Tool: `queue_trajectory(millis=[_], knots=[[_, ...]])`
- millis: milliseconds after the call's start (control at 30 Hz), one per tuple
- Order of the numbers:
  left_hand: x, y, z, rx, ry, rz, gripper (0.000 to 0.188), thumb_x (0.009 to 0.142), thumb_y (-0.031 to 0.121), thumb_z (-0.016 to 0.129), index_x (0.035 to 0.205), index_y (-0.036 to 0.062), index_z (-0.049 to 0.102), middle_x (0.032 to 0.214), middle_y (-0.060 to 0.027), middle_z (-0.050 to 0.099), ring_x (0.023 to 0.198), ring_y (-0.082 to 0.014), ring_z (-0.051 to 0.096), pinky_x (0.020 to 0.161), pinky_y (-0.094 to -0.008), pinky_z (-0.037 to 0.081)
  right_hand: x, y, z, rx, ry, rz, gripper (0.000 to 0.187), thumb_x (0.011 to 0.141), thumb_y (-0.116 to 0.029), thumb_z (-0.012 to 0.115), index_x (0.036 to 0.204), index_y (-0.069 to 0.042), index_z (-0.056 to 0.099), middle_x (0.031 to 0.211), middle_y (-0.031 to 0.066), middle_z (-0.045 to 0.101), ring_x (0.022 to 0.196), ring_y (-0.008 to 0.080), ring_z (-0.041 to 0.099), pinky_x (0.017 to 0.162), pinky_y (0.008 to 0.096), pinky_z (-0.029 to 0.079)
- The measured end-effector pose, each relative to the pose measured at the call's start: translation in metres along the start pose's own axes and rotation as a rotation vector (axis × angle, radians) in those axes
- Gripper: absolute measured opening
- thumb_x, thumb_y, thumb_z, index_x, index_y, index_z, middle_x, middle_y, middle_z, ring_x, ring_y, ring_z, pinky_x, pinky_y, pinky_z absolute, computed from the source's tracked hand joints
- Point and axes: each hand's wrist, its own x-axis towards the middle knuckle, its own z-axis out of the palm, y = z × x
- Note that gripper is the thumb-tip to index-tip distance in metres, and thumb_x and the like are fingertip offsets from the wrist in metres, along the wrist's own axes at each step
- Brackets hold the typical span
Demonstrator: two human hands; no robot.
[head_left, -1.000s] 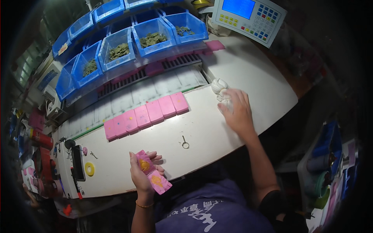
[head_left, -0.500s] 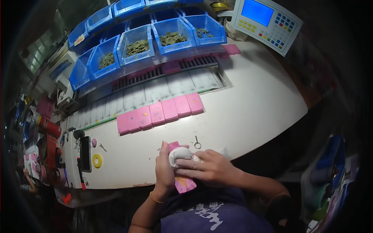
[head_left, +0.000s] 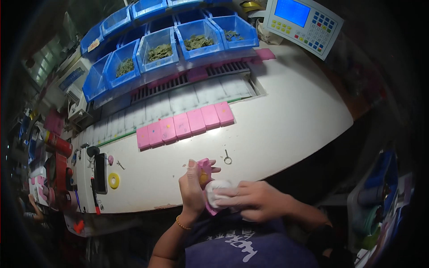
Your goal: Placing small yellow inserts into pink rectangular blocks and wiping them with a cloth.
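My left hand (head_left: 191, 193) is closed around a pink rubber-like block (head_left: 205, 166) with a yellow mark on its face, held tilted just off the table's near edge. My right hand (head_left: 266, 199) grips a white cloth wad (head_left: 214, 191), its fingers pressing it against the lower part of that block. The wad and fingers cover much of the block's face. Beyond my hands, a small metal ring with a stem (head_left: 228, 159) lies on the white table (head_left: 286, 134).
Several pink blocks (head_left: 182, 124) stand in a row across the table. Behind them are a slatted tray and blue bins (head_left: 199, 39), some holding small greenish pieces. At left lie a phone (head_left: 101, 173), yellow tape roll (head_left: 114, 180) and red marker. A keypad console (head_left: 305, 26) stands at back right.
The white wad and my right hand have slid down the block toward me, uncovering its upper part and yellow mark. The whole view has shifted slightly.
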Motion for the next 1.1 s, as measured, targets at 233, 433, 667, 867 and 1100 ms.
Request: queue_trajectory(millis=[233,433,667,867,1100], knots=[[0.01,-0.002,-0.019,-0.276,-0.245,-0.345,0.079,0.102,0.064,0.016,0.111,-0.0041,0.055,0.071,-0.0168,0.062,0.055,-0.0239,0.063,0.044,-0.03,0.049,-0.012,0.014,-0.019,-0.555,0.449,0.242,0.049,0.085,-0.019,0.068,0.132,-0.01,0.06,0.135,0.0108,0.058,0.106,0.0254,0.054,0.095,0.034,0.044],[-0.011,-0.011,-0.006,-0.18,-0.423,-0.217,0.07,0.1,0.064,0.019,0.116,0.0016,0.046,0.091,-0.0147,0.064,0.067,-0.0229,0.068,0.057,-0.029,0.055,0.02,0.03,0.022,0.446,0.351,0.166,0.038,0.101,-0.025,0.055,0.133,-0.004,0.054,0.121,0.0107,0.058,0.109,0.0225,0.053,0.09,0.0323,0.045],[-0.022,-0.016,-0.007,0.028,-0.25,0.137,0.032,0.098,0.02,0.063,0.118,-0.0036,0.055,0.102,-0.01,0.064,0.093,-0.0177,0.067,0.075,-0.0317,0.058,0.015,0.018,0.03,0.507,0.459,0.285,0.033,0.102,-0.018,0.054,0.132,-0.002,0.053,0.117,0.0085,0.055,0.101,0.0143,0.054,0.091,0.0292,0.044],[-0.027,-0.013,-0.003,-0.018,-0.236,0.182,0.022,0.09,0.003,0.07,0.108,-0.0045,0.061,0.1,-0.0082,0.063,0.092,-0.0178,0.067,0.079,-0.0316,0.058,0.012,0.015,0.034,0.455,0.528,0.287,0.029,0.098,-0.011,0.058,0.125,-0.001,0.058,0.107,0.011,0.061,0.094,0.0178,0.061,0.084,0.0301,0.049],[-0.024,-0.019,-0.006,-0.047,-0.129,0.187,0.014,0.089,0.002,0.071,0.099,-0.0028,0.062,0.092,-0.0071,0.061,0.08,-0.0139,0.063,0.071,-0.0289,0.055,0.012,0.034,0.036,0.513,0.6,0.233,0.03,0.093,-0.008,0.066,0.121,-0.002,0.061,0.107,0.01,0.063,0.093,0.0178,0.063,0.083,0.0302,0.051]])
